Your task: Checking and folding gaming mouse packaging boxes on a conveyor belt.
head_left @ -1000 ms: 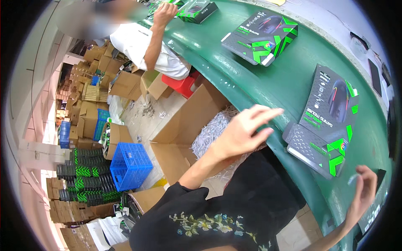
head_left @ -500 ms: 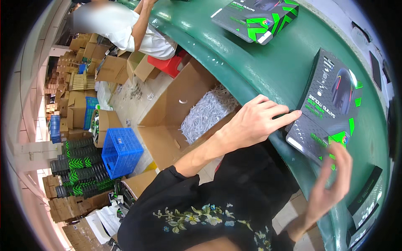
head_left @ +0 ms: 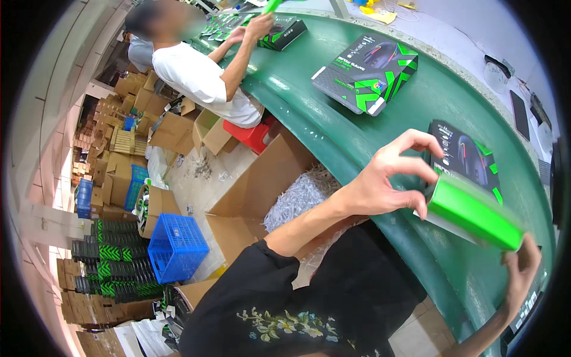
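A black gaming mouse box [head_left: 466,156] with a mouse picture and green marks is on the green table in front of me. At its near side a bright green panel [head_left: 476,217] faces me, smeared by motion; I cannot tell whether it is a side or a flap. My left hand [head_left: 395,175] pinches the panel's left end between curled fingers and thumb. At the right end, my right hand [head_left: 522,265] closes its fingers on the corner. Farther off lies a second mouse box [head_left: 369,74], flat and apart from my hands.
A co-worker in a white shirt [head_left: 193,74] handles another box at the far left of the table. Below the table edge stands a carton [head_left: 250,190] with shredded paper [head_left: 300,196]. Left of it are a blue crate [head_left: 178,247] and stacked black-green boxes [head_left: 113,256].
My right hand has moved down and right onto the box's corner. The green panel has come into view, and my left hand has shifted onto its end. The view has shifted too.
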{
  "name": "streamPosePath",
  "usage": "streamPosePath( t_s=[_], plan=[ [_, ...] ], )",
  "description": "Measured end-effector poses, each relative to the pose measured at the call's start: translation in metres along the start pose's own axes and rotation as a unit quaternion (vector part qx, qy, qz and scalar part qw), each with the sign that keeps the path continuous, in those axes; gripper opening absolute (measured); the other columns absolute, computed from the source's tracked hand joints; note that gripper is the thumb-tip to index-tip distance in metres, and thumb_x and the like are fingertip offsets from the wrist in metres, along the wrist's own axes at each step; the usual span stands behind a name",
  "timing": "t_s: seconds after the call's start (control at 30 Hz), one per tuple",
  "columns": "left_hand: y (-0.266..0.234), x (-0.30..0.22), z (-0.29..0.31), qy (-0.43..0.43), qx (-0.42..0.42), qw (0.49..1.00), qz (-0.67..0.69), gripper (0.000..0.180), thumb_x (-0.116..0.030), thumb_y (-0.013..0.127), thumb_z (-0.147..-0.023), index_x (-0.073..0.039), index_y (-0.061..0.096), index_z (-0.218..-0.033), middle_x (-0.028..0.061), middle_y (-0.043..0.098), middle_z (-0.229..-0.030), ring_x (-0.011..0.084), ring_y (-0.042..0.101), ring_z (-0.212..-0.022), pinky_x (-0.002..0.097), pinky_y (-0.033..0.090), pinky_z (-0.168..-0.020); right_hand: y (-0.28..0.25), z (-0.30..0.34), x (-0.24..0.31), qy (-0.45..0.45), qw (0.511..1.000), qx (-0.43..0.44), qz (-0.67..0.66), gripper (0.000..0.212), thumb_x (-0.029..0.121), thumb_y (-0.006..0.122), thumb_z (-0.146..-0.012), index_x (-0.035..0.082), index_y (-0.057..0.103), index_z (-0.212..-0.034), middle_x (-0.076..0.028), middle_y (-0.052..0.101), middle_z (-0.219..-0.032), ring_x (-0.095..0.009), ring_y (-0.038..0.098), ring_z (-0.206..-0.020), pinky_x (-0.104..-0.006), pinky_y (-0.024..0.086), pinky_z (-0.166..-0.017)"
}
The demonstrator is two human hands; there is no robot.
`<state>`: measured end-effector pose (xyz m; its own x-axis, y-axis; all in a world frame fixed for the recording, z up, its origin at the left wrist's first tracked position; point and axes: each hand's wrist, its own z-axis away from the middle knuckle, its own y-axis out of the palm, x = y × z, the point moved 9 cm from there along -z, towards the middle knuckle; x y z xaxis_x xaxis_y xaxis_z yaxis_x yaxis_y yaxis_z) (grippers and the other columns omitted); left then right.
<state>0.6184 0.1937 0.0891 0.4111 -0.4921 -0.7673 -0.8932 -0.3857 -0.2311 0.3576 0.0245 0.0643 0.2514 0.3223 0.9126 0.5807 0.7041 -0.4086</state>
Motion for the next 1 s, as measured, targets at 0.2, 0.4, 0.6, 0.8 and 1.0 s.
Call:
streamPosePath(
  t_s=[0.2,0.4,0.6,0.8,1.0],
  plan=[
    [-0.008,0.007,-0.005,-0.037,-0.111,0.964,0.240,0.052,-0.027,0.055,-0.100,0.001,0.041,-0.141,0.0101,0.061,-0.122,0.0143,0.055,-0.112,0.0266,0.043,-0.095,-0.005,-0.029,-0.024,-0.084,0.972,-0.096,-0.199,0.065,0.026,0.065,-0.092,-0.002,0.038,-0.144,-0.015,0.048,-0.139,-0.024,0.047,-0.127,-0.0355,0.034,-0.108],
    [-0.007,0.011,-0.005,-0.071,-0.106,0.934,0.335,0.043,-0.017,0.057,-0.097,-0.004,0.046,-0.137,0.0123,0.059,-0.124,0.0188,0.055,-0.115,0.0314,0.043,-0.098,0.024,-0.033,-0.042,-0.025,0.909,-0.100,-0.404,0.058,0.019,0.062,-0.092,0.004,0.041,-0.143,-0.016,0.046,-0.142,-0.025,0.046,-0.131,-0.0384,0.036,-0.110],
    [-0.008,0.016,-0.011,-0.007,-0.063,0.938,0.340,0.027,-0.008,0.060,-0.092,-0.007,0.058,-0.119,0.0199,0.058,-0.121,0.0315,0.052,-0.121,0.0439,0.041,-0.103,0.049,-0.057,0.006,-0.081,0.908,0.043,-0.409,0.049,0.020,0.061,-0.089,0.008,0.049,-0.135,-0.018,0.045,-0.142,-0.026,0.046,-0.130,-0.0397,0.039,-0.108],
    [-0.005,0.009,-0.008,0.027,-0.040,0.954,0.297,0.019,0.002,0.049,-0.092,-0.001,0.068,-0.095,0.0211,0.056,-0.123,0.0298,0.053,-0.117,0.0412,0.039,-0.102,0.038,-0.058,0.025,-0.160,0.943,0.107,-0.273,0.030,0.027,0.058,-0.090,0.010,0.063,-0.114,-0.023,0.046,-0.140,-0.030,0.046,-0.130,-0.0420,0.034,-0.109],
    [-0.007,-0.001,-0.005,0.024,-0.029,0.972,0.231,0.020,-0.004,0.056,-0.075,-0.001,0.069,-0.090,0.0244,0.054,-0.126,0.0311,0.051,-0.118,0.0418,0.037,-0.103,0.028,-0.043,0.065,-0.210,0.967,0.093,-0.112,0.040,0.041,0.053,-0.093,0.009,0.067,-0.113,-0.030,0.046,-0.137,-0.037,0.047,-0.127,-0.0481,0.034,-0.107]
  ],
)
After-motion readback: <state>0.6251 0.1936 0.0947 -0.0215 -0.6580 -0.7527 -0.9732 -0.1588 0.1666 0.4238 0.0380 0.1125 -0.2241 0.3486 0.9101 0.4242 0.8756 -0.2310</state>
